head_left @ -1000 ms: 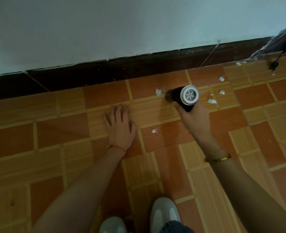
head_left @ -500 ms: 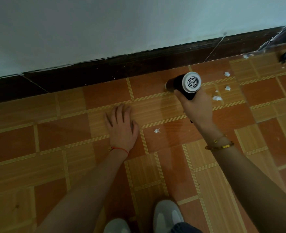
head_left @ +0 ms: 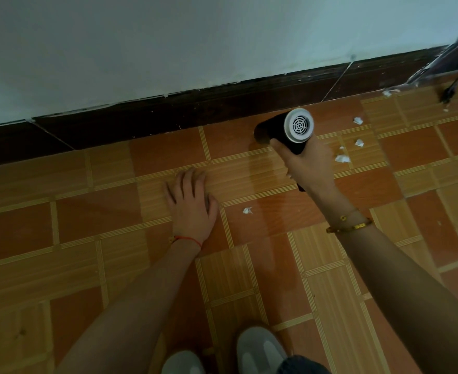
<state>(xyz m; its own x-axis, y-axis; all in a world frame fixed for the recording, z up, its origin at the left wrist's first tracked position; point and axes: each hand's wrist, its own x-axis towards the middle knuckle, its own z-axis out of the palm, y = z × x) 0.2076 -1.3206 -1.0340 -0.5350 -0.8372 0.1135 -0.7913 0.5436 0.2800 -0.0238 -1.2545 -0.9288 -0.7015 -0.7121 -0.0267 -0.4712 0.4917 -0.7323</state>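
The floor lies open to the left of the left hand, and also between the two forearms down to the shoes. Ahead, the dark skirting board and the wall above it close off the far side across the whole width. The left hand lies flat on the tiles. The right hand grips the hair dryer, whose nozzle is near the skirting board. One paper scrap lies in the gap between the hands. More scraps are scattered right of the dryer. In the far right corner a dark cable hangs to the floor.
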